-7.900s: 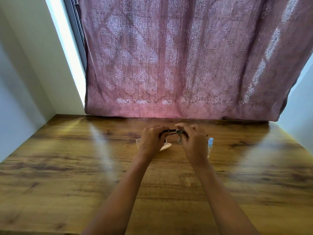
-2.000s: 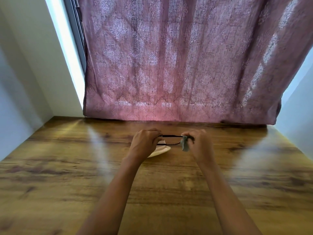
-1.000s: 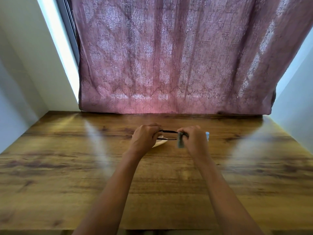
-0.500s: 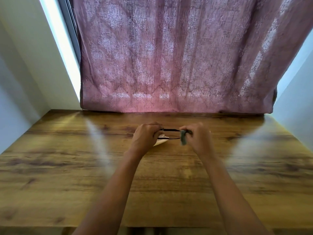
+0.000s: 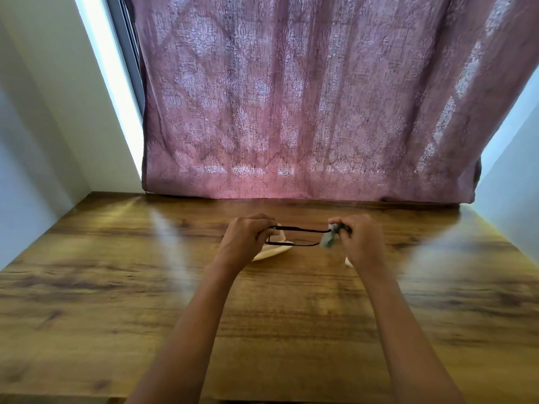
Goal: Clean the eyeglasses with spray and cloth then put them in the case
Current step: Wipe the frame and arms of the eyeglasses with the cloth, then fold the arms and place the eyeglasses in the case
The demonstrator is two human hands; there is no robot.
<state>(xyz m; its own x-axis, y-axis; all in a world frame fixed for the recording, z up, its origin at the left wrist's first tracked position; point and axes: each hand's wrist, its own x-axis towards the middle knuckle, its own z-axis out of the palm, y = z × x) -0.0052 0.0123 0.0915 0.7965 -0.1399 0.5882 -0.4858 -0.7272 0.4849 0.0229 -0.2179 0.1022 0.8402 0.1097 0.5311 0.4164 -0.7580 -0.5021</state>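
Black-framed eyeglasses (image 5: 297, 229) hang above the wooden table between both hands. My left hand (image 5: 246, 240) grips their left end. My right hand (image 5: 360, 242) pinches a small grey-green cloth (image 5: 329, 239) around their right end. A cream-coloured case (image 5: 274, 249) lies on the table just behind and under my left hand, partly hidden by it. Only the base of the spray bottle (image 5: 348, 261) shows below my right hand; the rest is hidden.
The wooden table (image 5: 116, 287) runs wall to wall. A mauve patterned curtain (image 5: 306, 112) hangs along its back edge. White walls close in on the left and right.
My hands have drawn a little further apart, with the cloth now at the far right end of the glasses. The head camera shifted slightly.
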